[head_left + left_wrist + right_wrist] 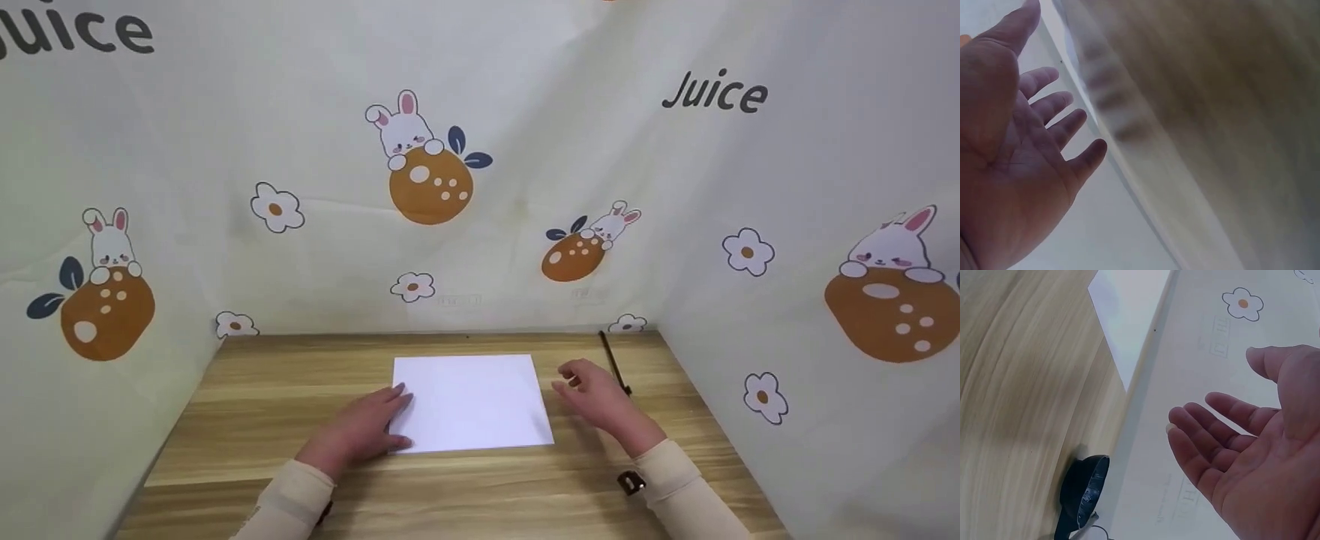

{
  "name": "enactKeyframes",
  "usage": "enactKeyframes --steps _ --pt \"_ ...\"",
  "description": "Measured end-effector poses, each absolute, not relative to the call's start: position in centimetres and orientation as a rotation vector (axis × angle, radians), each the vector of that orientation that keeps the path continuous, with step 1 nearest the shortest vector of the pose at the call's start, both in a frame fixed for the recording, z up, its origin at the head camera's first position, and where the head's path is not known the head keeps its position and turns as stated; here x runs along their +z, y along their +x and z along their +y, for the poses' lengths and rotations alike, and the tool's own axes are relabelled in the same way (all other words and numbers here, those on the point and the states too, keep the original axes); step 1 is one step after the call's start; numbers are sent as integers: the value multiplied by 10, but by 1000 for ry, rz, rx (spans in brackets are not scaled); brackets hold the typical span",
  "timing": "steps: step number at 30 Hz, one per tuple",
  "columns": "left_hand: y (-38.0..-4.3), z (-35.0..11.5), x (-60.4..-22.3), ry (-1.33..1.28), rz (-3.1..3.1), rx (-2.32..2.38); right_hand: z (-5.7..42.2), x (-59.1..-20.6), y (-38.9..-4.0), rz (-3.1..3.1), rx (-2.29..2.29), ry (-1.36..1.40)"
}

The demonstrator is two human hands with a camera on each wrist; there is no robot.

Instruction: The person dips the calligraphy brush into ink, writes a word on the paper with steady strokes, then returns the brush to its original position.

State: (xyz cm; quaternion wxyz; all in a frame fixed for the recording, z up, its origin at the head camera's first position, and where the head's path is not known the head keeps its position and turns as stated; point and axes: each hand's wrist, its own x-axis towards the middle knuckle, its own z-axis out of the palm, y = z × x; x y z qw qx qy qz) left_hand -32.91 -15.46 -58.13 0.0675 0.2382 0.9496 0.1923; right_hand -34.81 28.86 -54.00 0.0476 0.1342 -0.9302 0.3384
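A blank white sheet of paper (472, 405) lies flat on the wood-grain table. My left hand (364, 427) rests at the sheet's left side, thumb and fingertips touching its edge. In the left wrist view, the fingers of that hand (1033, 146) are spread and fairly straight. Just beyond the sheet's right edge is my right hand (596, 397), holding nothing, its fingers loosely bent. The right wrist view shows this hand (1252, 444) with its palm bare and a corner of the paper (1129, 320) farther off.
A thin black stick-like item (615, 364) with a small wider end lies right of my right hand; its kind is unclear. A dark rounded, hollow-looking piece (1086, 489) shows in the right wrist view. Pale printed sheeting (330, 247) walls the table's back and sides.
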Motion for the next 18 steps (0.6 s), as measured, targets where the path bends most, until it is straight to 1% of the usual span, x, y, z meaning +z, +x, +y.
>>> enactKeyframes --steps 7,11,18 --pt "-330 -155 -586 745 2859 552 299 -536 -347 -2873 1033 313" --pt "-330 -155 -586 759 2852 575 307 -532 -349 -2885 1069 306" --pt "-331 -155 -584 737 2833 573 337 -517 -363 -2907 1001 241"
